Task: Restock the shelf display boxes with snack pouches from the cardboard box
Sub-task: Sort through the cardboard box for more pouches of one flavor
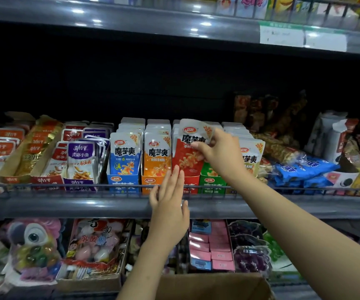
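My right hand [218, 151] pinches a red pouch [188, 148] by its upper right part, thumb on the front, fingers curled behind. The pouch stands at the front of the red box [191, 184], its top tilted a little toward one o'clock. My left hand [169, 204] is flat, fingers straight and together, with the fingertips [175, 171] touching the pouch's lower left edge just above the box front; it holds nothing.

At nine o'clock from the red box stand the orange box [149, 184] and then the blue box [120, 182], both packed with upright pouches. At three o'clock is the green box [211, 184], partly hidden behind my right forearm. All four sit on the shelf [66, 204] behind its wire rail.

At six o'clock, at the bottom edge, the open carton [213, 286] shows only its brown rim and flap; I cannot see its contents.
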### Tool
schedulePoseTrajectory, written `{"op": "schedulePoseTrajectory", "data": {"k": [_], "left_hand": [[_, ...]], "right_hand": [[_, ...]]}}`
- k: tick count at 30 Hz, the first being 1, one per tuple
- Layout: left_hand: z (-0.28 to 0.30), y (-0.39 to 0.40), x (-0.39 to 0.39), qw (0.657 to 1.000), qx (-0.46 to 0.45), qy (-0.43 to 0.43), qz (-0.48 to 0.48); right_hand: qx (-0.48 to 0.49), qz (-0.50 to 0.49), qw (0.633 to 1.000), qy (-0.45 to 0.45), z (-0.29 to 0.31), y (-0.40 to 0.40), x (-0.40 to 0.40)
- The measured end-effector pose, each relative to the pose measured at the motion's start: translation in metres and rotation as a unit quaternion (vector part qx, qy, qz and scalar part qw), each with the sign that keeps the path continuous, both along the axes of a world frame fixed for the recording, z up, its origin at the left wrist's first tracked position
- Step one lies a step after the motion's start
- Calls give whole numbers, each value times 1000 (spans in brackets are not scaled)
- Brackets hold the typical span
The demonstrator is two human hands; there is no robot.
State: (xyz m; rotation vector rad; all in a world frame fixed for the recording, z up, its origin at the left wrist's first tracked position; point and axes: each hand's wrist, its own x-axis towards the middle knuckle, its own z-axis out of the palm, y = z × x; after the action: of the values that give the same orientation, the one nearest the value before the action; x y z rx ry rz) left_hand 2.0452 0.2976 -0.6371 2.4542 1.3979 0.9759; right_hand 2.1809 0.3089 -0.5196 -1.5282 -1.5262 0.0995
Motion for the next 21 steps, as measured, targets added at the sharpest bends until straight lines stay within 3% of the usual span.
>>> {"op": "schedulePoseTrajectory", "data": {"k": [4,7,9,11,16,21], "left_hand": [[-8,3,6,999,-9,43,22],[-11,2,10,999,28,21,34],[-13,2,11,999,28,20,38],[-15,3,11,999,15,30,34],[-12,2,9,997,-2,70,39],[-7,-8,5,998,-2,56,19]], "right_hand": [[6,-17,999,-46,-11,6,0],[-57,5,998,-23,-15,14,2],[-116,-4,991,-62,-20,17,2],[-108,-25,991,-78,-27,17,0],[-40,-14,995,95,-47,9,0],[-17,-20,988,151,-66,-22,0]]}}
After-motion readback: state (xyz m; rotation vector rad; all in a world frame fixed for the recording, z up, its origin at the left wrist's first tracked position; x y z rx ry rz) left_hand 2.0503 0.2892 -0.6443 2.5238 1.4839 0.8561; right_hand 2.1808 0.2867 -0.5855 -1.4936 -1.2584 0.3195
